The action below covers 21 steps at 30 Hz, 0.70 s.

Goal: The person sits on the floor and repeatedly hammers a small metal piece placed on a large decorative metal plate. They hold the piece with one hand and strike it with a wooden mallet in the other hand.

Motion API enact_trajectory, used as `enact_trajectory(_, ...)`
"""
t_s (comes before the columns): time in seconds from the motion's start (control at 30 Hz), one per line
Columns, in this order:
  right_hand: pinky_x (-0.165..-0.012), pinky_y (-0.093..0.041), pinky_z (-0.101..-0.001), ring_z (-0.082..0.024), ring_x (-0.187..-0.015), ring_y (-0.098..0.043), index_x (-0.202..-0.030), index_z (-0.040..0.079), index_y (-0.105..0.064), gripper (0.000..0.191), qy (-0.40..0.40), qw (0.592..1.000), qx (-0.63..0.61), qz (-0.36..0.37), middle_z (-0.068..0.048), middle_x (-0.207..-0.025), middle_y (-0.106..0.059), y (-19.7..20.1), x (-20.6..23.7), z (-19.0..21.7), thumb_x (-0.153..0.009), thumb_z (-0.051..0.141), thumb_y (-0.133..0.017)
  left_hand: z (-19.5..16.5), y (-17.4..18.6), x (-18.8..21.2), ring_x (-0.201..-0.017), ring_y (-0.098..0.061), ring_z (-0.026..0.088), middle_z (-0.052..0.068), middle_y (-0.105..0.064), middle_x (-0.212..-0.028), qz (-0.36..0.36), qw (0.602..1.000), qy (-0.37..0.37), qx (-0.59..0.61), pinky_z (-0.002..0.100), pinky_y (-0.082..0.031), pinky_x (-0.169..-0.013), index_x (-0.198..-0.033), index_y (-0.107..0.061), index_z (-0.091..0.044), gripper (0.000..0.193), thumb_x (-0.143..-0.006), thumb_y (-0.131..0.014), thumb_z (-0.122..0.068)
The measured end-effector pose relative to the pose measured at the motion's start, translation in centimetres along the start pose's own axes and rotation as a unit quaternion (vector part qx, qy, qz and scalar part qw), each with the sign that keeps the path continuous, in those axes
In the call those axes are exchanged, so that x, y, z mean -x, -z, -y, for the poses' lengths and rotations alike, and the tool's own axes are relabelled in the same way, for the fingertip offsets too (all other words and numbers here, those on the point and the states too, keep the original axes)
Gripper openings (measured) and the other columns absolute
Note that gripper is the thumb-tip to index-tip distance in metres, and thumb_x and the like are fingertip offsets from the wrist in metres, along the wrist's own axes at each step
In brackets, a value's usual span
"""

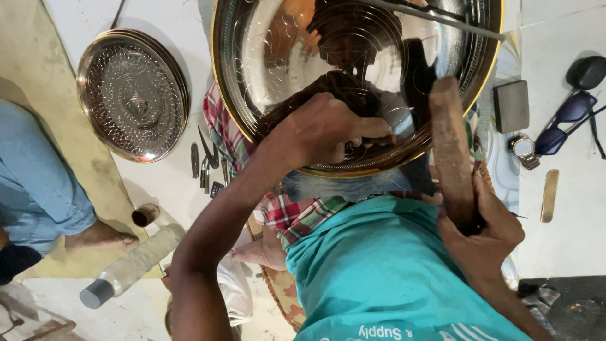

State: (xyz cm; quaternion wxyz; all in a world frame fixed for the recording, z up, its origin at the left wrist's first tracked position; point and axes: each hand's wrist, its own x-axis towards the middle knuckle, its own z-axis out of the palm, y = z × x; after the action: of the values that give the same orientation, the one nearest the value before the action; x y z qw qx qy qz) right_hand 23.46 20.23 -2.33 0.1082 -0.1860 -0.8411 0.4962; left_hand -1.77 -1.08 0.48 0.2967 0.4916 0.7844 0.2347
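A large shiny metal plate point(278, 57) with a gold rim and fine engraved lines fills the top middle, propped over my lap. My left hand point(325, 129) rests on its lower rim, fingers closed around a thin engraving tool whose tip point(394, 134) touches the plate. My right hand point(483, 230) grips the handle of a worn wooden mallet point(449, 142), raised upright just right of the tool. My teal shirt and a checked cloth cover my lap below.
An engraved round plate point(134, 95) lies at the left, with small hand tools point(205, 164) beside it. A plastic bottle point(129, 265) and a small cup point(145, 215) lie near another person's leg in jeans point(38, 189). Sunglasses point(568, 123), a watch point(522, 148) and a grey block point(511, 104) sit right.
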Motion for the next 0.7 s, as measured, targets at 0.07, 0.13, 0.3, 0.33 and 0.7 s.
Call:
enact_trajectory(0.07,-0.09,-0.055,-0.0215,-0.012,-0.099,-0.07,-0.148,-0.004,-0.056,0.067,0.005,0.995,-0.095,-0.018,-0.011,-0.117,-0.071,-0.1,-0.2,0.1,-0.084,0.002,-0.072,0.0,0.0,0.1,-0.072,-0.073,0.031,0.008,-0.076,-0.083,-0.011,0.999,-0.013,-0.03,0.044,-0.056,-0.063,-0.131,-0.064,-0.027,0.075,-0.065,-0.069,0.007)
enact_trajectory(0.13,-0.09,-0.054,-0.0269,-0.02,-0.102,-0.07,-0.141,-0.005,-0.06,0.066,0.064,0.998,0.019,0.013,-0.021,-0.117,-0.07,-0.2,-0.5,0.2,-0.077,-0.001,-0.073,-0.1,-0.1,0.2,-0.07,-0.072,0.033,0.01,-0.075,-0.082,-0.02,0.999,-0.016,-0.046,0.045,-0.056,-0.063,-0.13,-0.066,-0.028,0.077,-0.063,-0.068,0.008)
enact_trajectory(0.3,-0.091,-0.054,-0.0279,-0.02,-0.101,-0.068,-0.146,-0.003,-0.059,0.063,0.034,0.997,0.067,0.004,-0.02,-0.114,-0.07,-0.5,-1.6,0.4,-0.085,-0.001,-0.076,-0.2,-0.9,1.3,-0.062,-0.069,0.032,0.012,-0.075,-0.082,-0.088,0.995,0.001,-0.036,0.043,-0.055,-0.059,-0.129,-0.071,-0.027,0.079,-0.059,-0.067,0.009)
enact_trajectory(0.33,-0.093,-0.054,-0.0286,-0.022,-0.105,-0.069,-0.145,-0.003,-0.059,0.064,0.077,0.995,0.064,0.026,-0.023,-0.119,-0.069,-0.5,-1.9,0.5,-0.083,-0.003,-0.074,-0.3,-1.2,1.5,-0.059,-0.068,0.027,0.011,-0.076,-0.085,-0.105,0.994,0.003,-0.037,0.04,-0.054,-0.054,-0.13,-0.07,-0.026,0.075,-0.065,-0.067,0.01)
enact_trajectory(0.7,-0.085,-0.052,-0.0258,-0.015,-0.097,-0.066,-0.144,0.004,-0.057,0.071,0.085,0.988,-0.047,0.121,-0.018,-0.112,-0.067,1.6,-7.6,3.2,-0.075,-0.007,-0.068,-1.6,-3.6,3.6,-0.06,-0.066,0.023,0.01,-0.07,-0.074,-0.256,0.964,0.07,0.003,0.041,-0.053,-0.057,-0.128,-0.068,-0.007,0.064,-0.065,-0.071,0.006)
